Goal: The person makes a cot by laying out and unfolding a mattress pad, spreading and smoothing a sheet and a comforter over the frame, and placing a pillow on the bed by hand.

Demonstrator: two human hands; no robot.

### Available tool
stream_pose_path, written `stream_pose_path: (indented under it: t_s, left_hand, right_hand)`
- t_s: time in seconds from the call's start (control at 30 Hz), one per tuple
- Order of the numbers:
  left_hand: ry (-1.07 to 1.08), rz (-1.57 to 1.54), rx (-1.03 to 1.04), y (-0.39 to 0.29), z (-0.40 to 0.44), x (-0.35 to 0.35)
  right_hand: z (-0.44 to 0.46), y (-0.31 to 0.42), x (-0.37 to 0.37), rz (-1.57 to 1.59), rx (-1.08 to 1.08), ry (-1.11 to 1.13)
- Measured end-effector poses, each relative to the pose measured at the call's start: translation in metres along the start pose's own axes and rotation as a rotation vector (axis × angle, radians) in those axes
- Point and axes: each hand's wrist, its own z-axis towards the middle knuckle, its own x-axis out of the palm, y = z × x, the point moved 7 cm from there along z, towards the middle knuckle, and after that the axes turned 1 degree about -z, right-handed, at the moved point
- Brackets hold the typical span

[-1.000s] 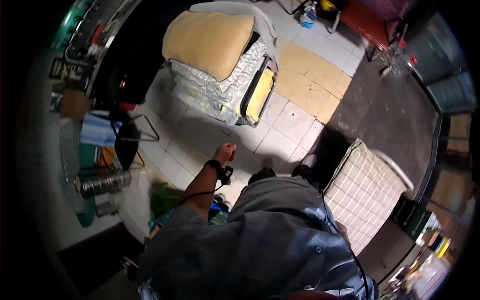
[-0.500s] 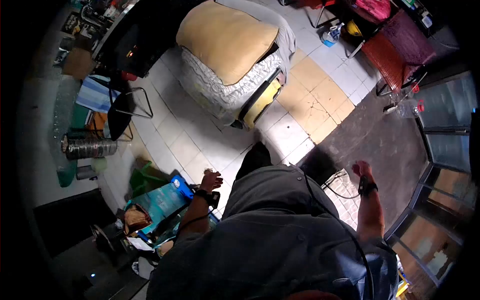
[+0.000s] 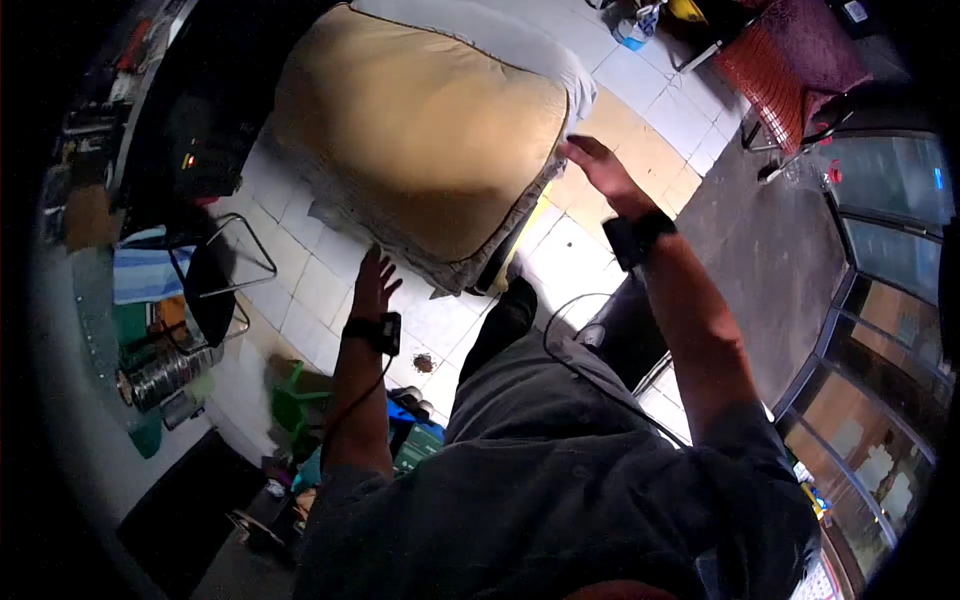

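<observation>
A large tan pillow [image 3: 430, 130] with dark piping lies on top of a low cloth-covered stand. Grey wrinkled fabric [image 3: 340, 205] hangs out below its near edge, and a strip of yellow shows under the right corner. My left hand [image 3: 375, 285] is near the pillow's front left side, above the tiles, with its fingers spread and nothing in them. At the pillow's right corner is my right hand [image 3: 605, 172], open with fingers stretched out; whether they touch the pillow I cannot tell. Both wrists wear black devices with cables.
To the left stands a black chair [image 3: 215, 290] with a metal frame and a striped cloth [image 3: 150, 272]. A green plastic stool [image 3: 292, 405] is beside my left arm. On the right are a red chair [image 3: 765, 90] and glazed door panels [image 3: 890, 190]. A dark mat [image 3: 760, 260] covers the floor there.
I have moved closer to the pillow, which now looks larger. Both hands have risen and reached forward from my sides, the right one to the pillow's right corner. My left fingers have spread.
</observation>
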Motion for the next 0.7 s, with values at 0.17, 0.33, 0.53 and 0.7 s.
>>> stream_pose_path:
  t_s: [0.17,0.33,0.53,0.7]
  left_hand:
    - [0.151,-0.146,-0.078,-0.017,0.068,0.011]
    - [0.102,-0.281,-0.023,-0.034,0.083,0.000]
    - [0.341,-0.140,0.294,-0.111,0.081,0.054]
    - [0.157,-0.538,-0.032,-0.131,0.055,0.039]
  right_hand:
    - [0.067,0.031,0.056,0.057,-0.131,0.250]
    - [0.091,0.040,0.073,0.045,-0.179,0.303]
    - [0.093,0.035,0.073,0.036,-0.184,0.348]
    - [0.066,0.027,0.094,-0.016,-0.211,0.387]
